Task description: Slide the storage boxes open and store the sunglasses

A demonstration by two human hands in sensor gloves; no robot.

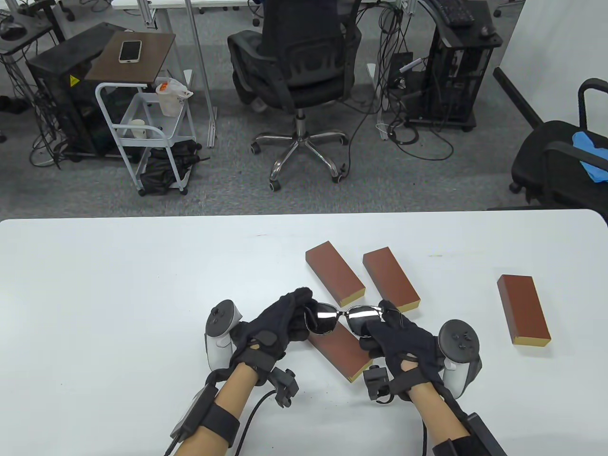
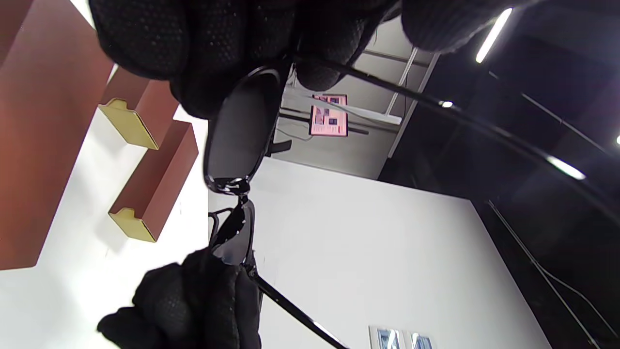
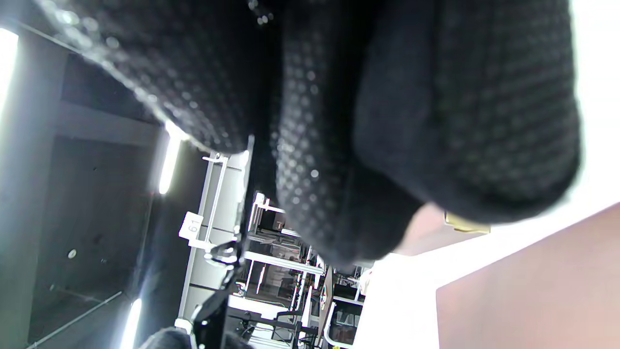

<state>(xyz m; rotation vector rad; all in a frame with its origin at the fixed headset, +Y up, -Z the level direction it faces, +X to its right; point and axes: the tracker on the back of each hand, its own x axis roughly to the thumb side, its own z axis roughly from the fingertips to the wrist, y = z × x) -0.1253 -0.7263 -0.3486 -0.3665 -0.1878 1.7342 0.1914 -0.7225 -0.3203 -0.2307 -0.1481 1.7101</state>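
The left hand (image 1: 280, 323) had its fingers curled round the left end of the sunglasses (image 1: 343, 319), pinching the frame beside the left lens. The right hand (image 1: 399, 339) gripped the right end in the same way, fingertips closed on the frame by the right lens. Between them the sunglasses were held off the white table (image 1: 118, 285), lenses mirrored and facing up toward the camera, near the table's front edge and a little right of centre. In the left wrist view the gloved fingers (image 2: 203, 53) clamped the rim of one dark lens and a thin temple arm ran out to the right; the other glove held the far lens lower down.

Just under the sunglasses lay a reddish-brown storage box (image 1: 342, 354), long and flat, with a pale yellow end facing the near edge. Two more boxes of the same kind lay just beyond the sunglasses, side by side and slanted: the left far box (image 1: 335, 272) and the right far box (image 1: 390, 278). A fourth box (image 1: 523, 308) lay well apart to the right. No writing could be read on any of the boxes.

Beyond the table stood a black office chair (image 1: 299, 71), and on a small brown side table at far left lay a phone (image 1: 130, 51).
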